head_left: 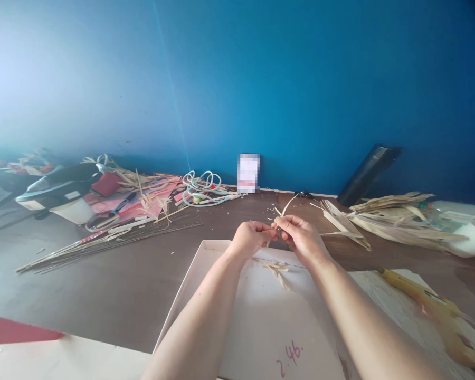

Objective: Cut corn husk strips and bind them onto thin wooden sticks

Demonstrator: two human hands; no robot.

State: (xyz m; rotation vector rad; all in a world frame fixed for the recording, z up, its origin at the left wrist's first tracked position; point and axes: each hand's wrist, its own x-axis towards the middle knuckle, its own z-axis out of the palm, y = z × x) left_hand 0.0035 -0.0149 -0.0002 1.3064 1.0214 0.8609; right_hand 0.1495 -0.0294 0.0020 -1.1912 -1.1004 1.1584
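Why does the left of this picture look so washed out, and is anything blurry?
Head view: bright haze pales the blue wall at left, a thin light streak crosses it; the card by the wall is pixelated; the yellow tool looks soft.

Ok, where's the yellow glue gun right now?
Head view, lower right: the yellow glue gun lies on a white sheet, right of the right hand that pinches a dried strip, with the pile of dried husks beyond it.
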